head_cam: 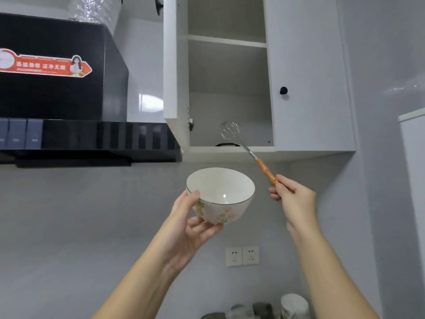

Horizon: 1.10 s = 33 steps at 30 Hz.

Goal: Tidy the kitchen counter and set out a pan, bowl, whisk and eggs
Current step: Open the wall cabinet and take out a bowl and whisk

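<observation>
Bowl [220,194], likely fragile ceramic, is resting in the left hand [190,224], grip cupping its base; at three o'clock, right hand [294,199] is pinching the light whisk [248,150] handle.

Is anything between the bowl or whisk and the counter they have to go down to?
Cannot fully tell. The left hand holds the bowl and the right hand the whisk; blurred items sit at the bottom edge, below them.

The left hand [190,223] cradles a floral bowl [220,195] from below. The right hand [293,199] grips the whisk [247,150] by its wooden handle, wires raised before the open cabinet [227,72].
</observation>
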### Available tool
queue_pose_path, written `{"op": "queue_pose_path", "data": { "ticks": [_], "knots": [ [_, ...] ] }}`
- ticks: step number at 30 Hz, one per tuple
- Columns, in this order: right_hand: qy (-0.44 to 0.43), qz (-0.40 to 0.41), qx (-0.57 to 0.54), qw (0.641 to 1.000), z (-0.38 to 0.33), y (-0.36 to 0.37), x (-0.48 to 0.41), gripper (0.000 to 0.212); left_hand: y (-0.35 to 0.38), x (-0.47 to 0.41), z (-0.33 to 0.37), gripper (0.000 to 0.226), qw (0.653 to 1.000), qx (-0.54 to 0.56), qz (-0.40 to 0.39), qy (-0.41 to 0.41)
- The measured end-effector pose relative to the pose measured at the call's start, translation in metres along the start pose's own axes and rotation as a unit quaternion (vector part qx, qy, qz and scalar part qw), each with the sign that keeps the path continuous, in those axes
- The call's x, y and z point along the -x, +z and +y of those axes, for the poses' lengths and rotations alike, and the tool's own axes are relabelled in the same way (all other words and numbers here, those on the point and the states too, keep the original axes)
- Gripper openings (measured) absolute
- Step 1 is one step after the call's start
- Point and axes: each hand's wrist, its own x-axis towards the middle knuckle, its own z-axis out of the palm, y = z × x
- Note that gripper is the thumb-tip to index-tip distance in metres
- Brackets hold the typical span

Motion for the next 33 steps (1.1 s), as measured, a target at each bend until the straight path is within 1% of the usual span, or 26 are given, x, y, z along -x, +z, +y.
{"op": "queue_pose_path", "data": {
  "ticks": [4, 5, 6, 7, 8, 9, 13, 15, 16, 17, 18, 20, 22, 24, 26, 28, 30, 33],
  "knots": [
    [0.084, -0.011, -0.061, 0.995, 0.022, -0.018, 0.087, 0.031, -0.034, 0.070, -0.012, 0.069, 0.999, 0.018, 0.029, -0.023],
    [0.113, -0.020, -0.068, 0.991, 0.028, -0.020, 0.118, 0.031, -0.047, 0.098, -0.017, 0.068, 0.998, 0.026, 0.053, -0.036],
    [0.129, -0.025, -0.092, 0.987, 0.031, -0.019, 0.129, 0.031, -0.053, 0.106, -0.019, 0.068, 0.997, 0.037, 0.059, -0.035],
    [0.149, -0.034, -0.098, 0.983, 0.039, -0.020, 0.153, 0.030, -0.065, 0.128, -0.024, 0.067, 0.994, 0.048, 0.087, -0.039],
    [0.172, -0.054, -0.111, 0.977, 0.042, -0.017, 0.170, 0.030, -0.073, 0.144, -0.025, 0.064, 0.993, 0.046, 0.095, -0.048],
    [0.204, -0.066, -0.115, 0.970, 0.048, -0.016, 0.199, 0.029, -0.086, 0.170, -0.029, 0.059, 0.990, 0.038, 0.121, -0.055],
    [0.322, -0.111, -0.185, 0.922, 0.058, 0.003, 0.289, 0.025, -0.130, 0.249, -0.036, 0.048, 0.979, 0.032, 0.188, -0.070],
    [0.369, -0.136, -0.203, 0.897, 0.065, 0.019, 0.325, 0.025, -0.152, 0.281, -0.035, 0.043, 0.971, 0.044, 0.226, -0.069],
    [0.376, -0.138, -0.212, 0.891, 0.064, 0.017, 0.330, 0.025, -0.155, 0.286, -0.039, 0.042, 0.970, 0.059, 0.226, -0.068],
    [0.388, -0.148, -0.215, 0.884, 0.070, 0.022, 0.343, 0.025, -0.162, 0.297, -0.039, 0.043, 0.968, 0.058, 0.239, -0.058],
    [0.418, -0.162, -0.218, 0.867, 0.075, 0.038, 0.365, 0.025, -0.180, 0.314, -0.035, 0.044, 0.963, 0.039, 0.265, -0.044],
    [0.445, -0.173, -0.224, 0.850, 0.083, 0.044, 0.382, 0.025, -0.193, 0.329, -0.033, 0.045, 0.958, 0.026, 0.284, -0.033],
    [0.476, -0.190, -0.227, 0.828, 0.093, 0.063, 0.402, 0.025, -0.219, 0.347, -0.030, 0.050, 0.946, 0.000, 0.323, -0.021],
    [0.495, -0.195, -0.230, 0.815, 0.109, 0.078, 0.415, 0.025, -0.242, 0.360, -0.024, 0.053, 0.935, 0.002, 0.353, -0.014],
    [0.505, -0.204, -0.227, 0.808, 0.121, 0.098, 0.424, 0.023, -0.268, 0.369, -0.019, 0.051, 0.927, 0.004, 0.374, -0.004],
    [0.518, -0.219, -0.211, 0.799, 0.143, 0.131, 0.440, 0.022, -0.308, 0.376, -0.010, 0.051, 0.911, -0.006, 0.412, 0.006],
    [0.518, -0.235, -0.208, 0.795, 0.158, 0.161, 0.451, 0.024, -0.341, 0.381, 0.000, 0.058, 0.898, -0.007, 0.441, 0.010],
    [0.533, -0.258, -0.168, 0.788, 0.191, 0.223, 0.472, 0.021, -0.404, 0.385, 0.024, 0.063, 0.878, -0.004, 0.479, 0.018]
  ]
}}
